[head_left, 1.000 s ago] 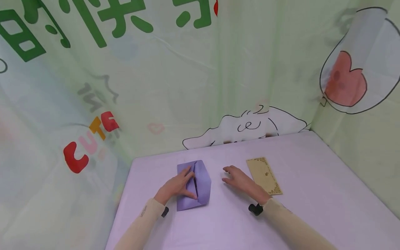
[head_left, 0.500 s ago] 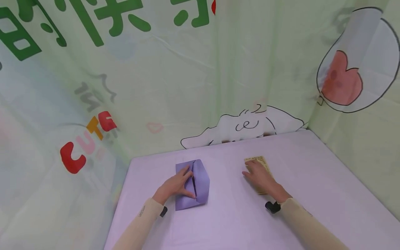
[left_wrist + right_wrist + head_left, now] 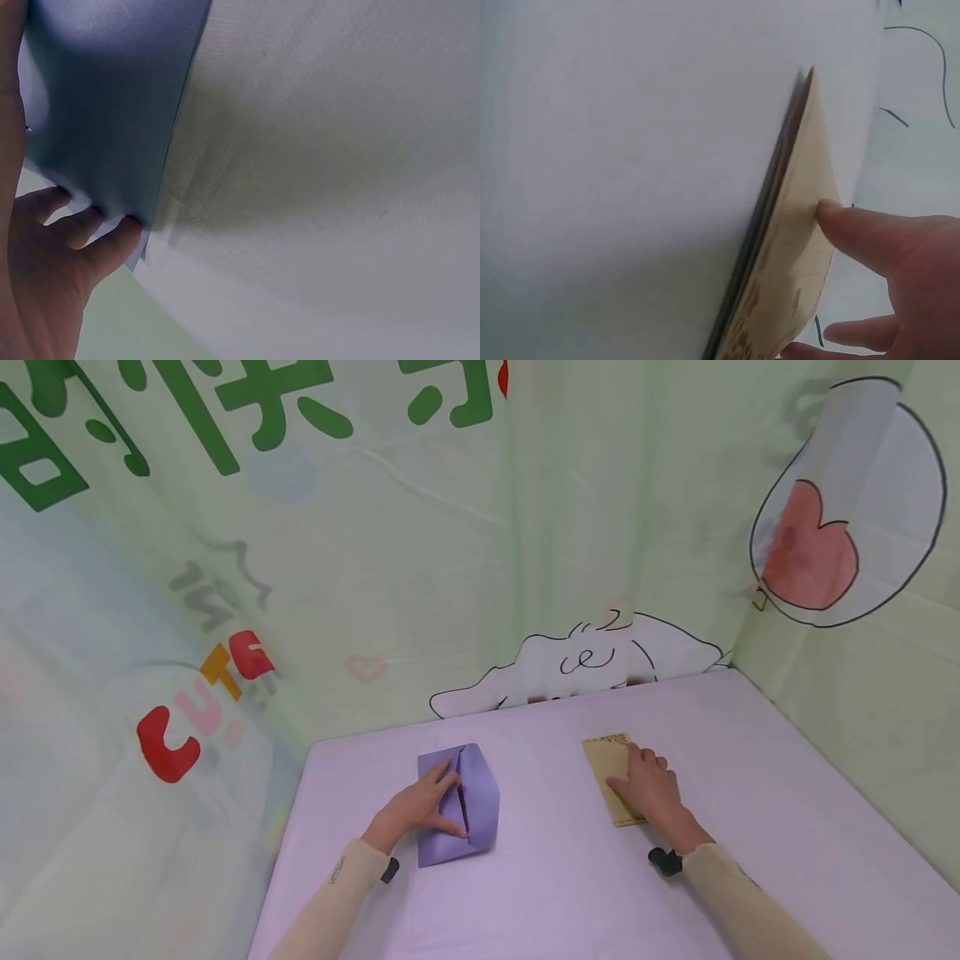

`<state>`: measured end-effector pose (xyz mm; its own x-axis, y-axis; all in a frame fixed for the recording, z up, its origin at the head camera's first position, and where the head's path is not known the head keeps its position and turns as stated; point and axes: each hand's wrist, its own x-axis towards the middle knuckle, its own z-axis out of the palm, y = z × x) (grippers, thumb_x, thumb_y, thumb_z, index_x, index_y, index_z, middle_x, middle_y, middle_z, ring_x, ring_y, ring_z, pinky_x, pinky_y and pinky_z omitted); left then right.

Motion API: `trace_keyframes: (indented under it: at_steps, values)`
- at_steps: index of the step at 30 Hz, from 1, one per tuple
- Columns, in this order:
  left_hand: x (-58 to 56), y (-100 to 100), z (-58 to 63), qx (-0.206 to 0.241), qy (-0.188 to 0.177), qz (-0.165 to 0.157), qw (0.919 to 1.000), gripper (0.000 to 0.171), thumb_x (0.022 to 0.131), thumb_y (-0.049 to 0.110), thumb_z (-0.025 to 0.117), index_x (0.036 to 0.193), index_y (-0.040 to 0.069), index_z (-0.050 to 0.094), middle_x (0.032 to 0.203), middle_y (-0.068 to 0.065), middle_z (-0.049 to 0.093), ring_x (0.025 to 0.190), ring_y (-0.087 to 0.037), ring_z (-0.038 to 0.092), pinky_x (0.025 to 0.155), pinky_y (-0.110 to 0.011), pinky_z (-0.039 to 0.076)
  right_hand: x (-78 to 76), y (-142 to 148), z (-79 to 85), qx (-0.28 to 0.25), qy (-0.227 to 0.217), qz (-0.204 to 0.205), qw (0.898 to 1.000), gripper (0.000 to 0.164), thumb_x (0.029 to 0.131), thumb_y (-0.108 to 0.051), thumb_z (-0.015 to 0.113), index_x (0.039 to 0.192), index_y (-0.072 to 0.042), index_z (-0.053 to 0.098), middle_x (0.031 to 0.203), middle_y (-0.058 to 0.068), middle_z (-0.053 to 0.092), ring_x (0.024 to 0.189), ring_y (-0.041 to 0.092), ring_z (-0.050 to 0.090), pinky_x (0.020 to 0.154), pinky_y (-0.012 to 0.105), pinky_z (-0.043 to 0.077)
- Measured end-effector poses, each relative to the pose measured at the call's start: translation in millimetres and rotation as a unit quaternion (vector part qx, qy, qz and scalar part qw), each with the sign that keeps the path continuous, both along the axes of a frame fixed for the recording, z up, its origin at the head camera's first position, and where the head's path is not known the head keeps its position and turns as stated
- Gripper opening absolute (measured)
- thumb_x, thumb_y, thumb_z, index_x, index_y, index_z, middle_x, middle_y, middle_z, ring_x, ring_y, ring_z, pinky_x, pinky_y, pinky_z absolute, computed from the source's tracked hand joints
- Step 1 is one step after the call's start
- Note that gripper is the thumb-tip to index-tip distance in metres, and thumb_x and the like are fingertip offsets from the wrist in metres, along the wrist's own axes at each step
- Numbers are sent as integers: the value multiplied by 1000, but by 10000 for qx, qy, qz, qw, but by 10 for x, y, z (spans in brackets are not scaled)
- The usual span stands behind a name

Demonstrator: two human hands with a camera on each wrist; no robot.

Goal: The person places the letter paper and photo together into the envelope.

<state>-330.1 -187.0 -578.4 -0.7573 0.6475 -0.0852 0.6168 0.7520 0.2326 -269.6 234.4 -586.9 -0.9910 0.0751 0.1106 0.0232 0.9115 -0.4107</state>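
Observation:
A purple paper envelope (image 3: pixel 480 793) lies flap open on the lilac table (image 3: pixel 555 893). My left hand (image 3: pixel 438 797) rests flat on it, fingers straight along the centre fold and thumb near the lower edge. In the left wrist view the fingertips (image 3: pixel 82 229) touch the envelope (image 3: pixel 112 112) at its far edge. A tan card with an ornate border (image 3: pixel 602 760) lies to the right. My right hand (image 3: pixel 637 777) lies on top of the card and covers its lower right part. Close up, one finger (image 3: pixel 855 229) presses on the card's (image 3: pixel 802 247) face.
A pale green printed cloth (image 3: pixel 450 568) hangs as a wall behind and on both sides of the table. The table's left edge (image 3: pixel 281 868) drops off just beyond my left forearm. Bare tabletop lies between the envelope and the card.
My right hand has moved right from the middle of the table onto the tan card. My left hand stays on the envelope.

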Motion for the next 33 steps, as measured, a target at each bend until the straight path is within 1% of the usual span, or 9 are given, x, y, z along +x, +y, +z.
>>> trace_keyframes:
  at_steps: [5,8,10,13,17,19,21,25,33]
  values:
    - [16,6,25,17,-48,19,10000,85,67,70,81,128,22,46,162,-25,26,141,-41,43,104,-49,49,-21,-16,8,37,-37,-17,10000,79,91,-28,72,141,18,32,126,47,45,111,63,46,83,67,47]
    - [7,16,2,-50,-63,16,10000,86,67,71,80,129,23,45,163,-24,24,142,-39,42,106,-48,49,-44,29,41,-201,-188,-80,9996,83,90,-26,74,142,19,27,126,48,42,113,64,43,87,68,45]
    - [1,16,-17,-56,-62,16,10000,86,67,71,80,129,23,45,163,-23,24,142,-39,43,106,-48,49,-70,73,59,-469,-348,-147,9982,84,91,-25,73,142,20,25,127,48,40,113,62,43,89,67,44]
    - [-6,10,-30,-72,-86,66,9999,87,67,73,78,129,23,45,164,-22,24,141,-39,44,104,-47,50,-137,165,59,-952,-634,-155,9933,76,93,-22,70,139,21,28,123,45,45,106,52,50,87,60,47]
    - [-14,-5,-28,-82,-71,91,9999,87,67,74,78,129,23,45,164,-21,23,141,-39,44,104,-47,50,-223,297,60,-1374,-933,-92,9861,54,98,-17,61,131,20,41,114,37,57,90,36,57,78,46,51]
    - [-18,-14,-25,-65,-50,89,9999,87,67,73,78,129,23,45,163,-22,24,141,-39,44,105,-48,50,-258,358,65,-1511,-1019,-92,9832,44,100,-14,56,127,19,46,113,35,60,89,33,60,74,42,52]
    - [-22,-20,-16,-57,-31,86,9999,87,66,73,79,129,23,45,163,-22,24,141,-39,44,105,-48,49,-286,409,68,-1623,-1049,-122,9811,38,102,-12,52,125,19,51,114,34,61,89,32,61,73,39,52]
    - [-23,-28,-9,-60,-69,84,9999,87,67,72,79,129,23,45,163,-22,24,142,-39,43,106,-48,48,-326,480,63,-1797,-1065,-225,9777,35,103,-9,47,124,17,56,115,34,62,90,32,61,73,37,52]
    - [-29,-8,-34,-126,-89,76,9999,88,67,74,77,131,23,45,164,-21,22,143,-38,41,107,-48,48,-347,504,86,-1925,-1161,-450,9734,37,104,-10,46,128,16,55,118,32,62,95,33,60,79,40,52]
